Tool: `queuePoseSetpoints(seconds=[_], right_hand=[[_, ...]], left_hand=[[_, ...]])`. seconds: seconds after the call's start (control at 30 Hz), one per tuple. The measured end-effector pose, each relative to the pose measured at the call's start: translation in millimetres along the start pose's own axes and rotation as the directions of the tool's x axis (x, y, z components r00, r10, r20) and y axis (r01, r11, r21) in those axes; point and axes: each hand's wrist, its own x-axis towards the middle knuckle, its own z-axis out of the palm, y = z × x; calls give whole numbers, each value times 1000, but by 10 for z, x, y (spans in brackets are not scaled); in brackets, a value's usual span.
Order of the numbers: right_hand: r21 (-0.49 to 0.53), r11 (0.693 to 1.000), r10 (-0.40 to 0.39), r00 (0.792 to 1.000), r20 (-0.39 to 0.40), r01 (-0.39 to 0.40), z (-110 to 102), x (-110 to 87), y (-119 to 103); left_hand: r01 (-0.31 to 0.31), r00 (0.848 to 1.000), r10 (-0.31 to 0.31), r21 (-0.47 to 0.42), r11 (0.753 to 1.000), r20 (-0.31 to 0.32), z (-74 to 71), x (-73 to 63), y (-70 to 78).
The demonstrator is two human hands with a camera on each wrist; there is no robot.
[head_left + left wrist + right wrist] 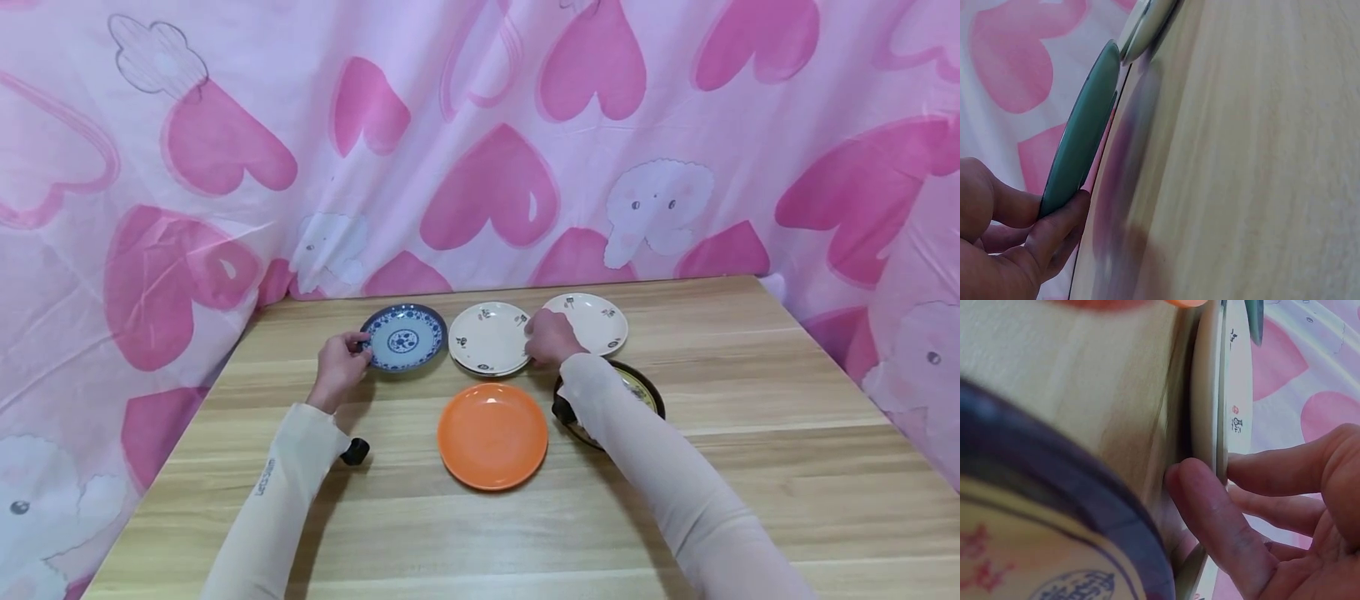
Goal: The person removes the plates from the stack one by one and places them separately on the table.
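At the back left, a blue-and-white patterned plate (403, 340) has its left rim pinched between the thumb and fingers of my left hand (339, 367). From the left wrist view its greenish underside (1082, 134) shows, close over the tabletop. My right hand (553, 335) pinches the right rim of the middle white plate (489, 337), which has small dark motifs. Two pale rims (1217, 394) lie one on the other there, with the thumb below and the fingers above. Beside that hand is another white plate (592, 321), partly hidden by it.
An orange plate (492, 437) lies in front of the white ones. Under my right forearm sits a dark-rimmed yellow plate (641, 387), partly covered by the sleeve. The wooden table (420, 542) meets a pink heart-print curtain (487, 187) behind the plates.
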Motion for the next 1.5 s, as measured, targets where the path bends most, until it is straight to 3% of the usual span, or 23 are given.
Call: queuePoseSetpoints(seconds=[0.33, 0.53, 0.8, 0.93, 1.17, 1.5], right_hand=[[-4, 1000, -6, 1000, 1, 6, 21, 8, 19], [-12, 1000, -21, 1000, -15, 21, 37, 2, 9], [-59, 997, -43, 998, -39, 41, 47, -11, -12], [-72, 997, -39, 998, -45, 36, 40, -6, -3], [-77, 996, -44, 998, -47, 40, 42, 1, 10], [-64, 998, -17, 999, -38, 14, 40, 0, 9]], left_hand=[[-36, 999, 35, 97, 995, 6, 14, -15, -86], [-25, 999, 22, 95, 995, 30, 11, 5, -119], [-10, 995, 7, 25, 1000, 95, -12, 17, -144], [-12, 992, 4, 64, 998, 128, -20, 3, -121], [-107, 992, 84, 265, 958, 95, -36, -10, -98], [-113, 994, 98, 404, 908, 57, -24, -52, -40]])
